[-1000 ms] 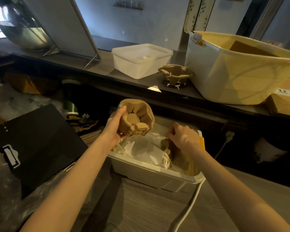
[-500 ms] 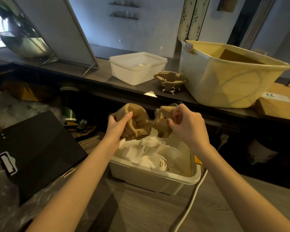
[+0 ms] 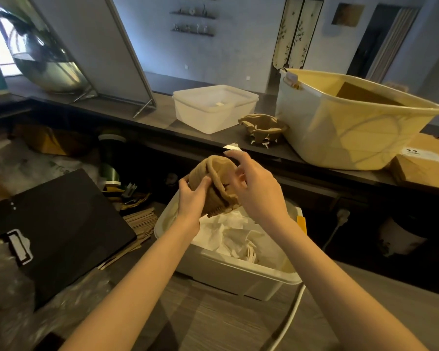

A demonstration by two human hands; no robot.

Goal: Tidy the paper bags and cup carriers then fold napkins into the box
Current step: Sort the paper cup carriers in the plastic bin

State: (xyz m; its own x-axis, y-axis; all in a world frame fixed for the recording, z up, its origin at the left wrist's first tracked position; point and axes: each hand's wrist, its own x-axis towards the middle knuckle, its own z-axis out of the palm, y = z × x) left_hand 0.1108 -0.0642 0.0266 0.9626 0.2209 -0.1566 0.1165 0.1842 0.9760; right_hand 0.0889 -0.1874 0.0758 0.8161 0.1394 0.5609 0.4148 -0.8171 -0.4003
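The carrier-tidying step looks to be in hand — both hands hold a stack of brown cup carriers (image 3: pixel 214 184) above the white bin (image 3: pixel 238 272) of crumpled napkins (image 3: pixel 236 236). The left hand (image 3: pixel 192 198) grips the stack's near side, fingers (image 3: pixel 203 183) curled round it; the right hand (image 3: pixel 257 188) holds the far side. Next, probably, nest them squarely and set them by the carriers on the shelf (image 3: pixel 262 129) beyond the fingers.
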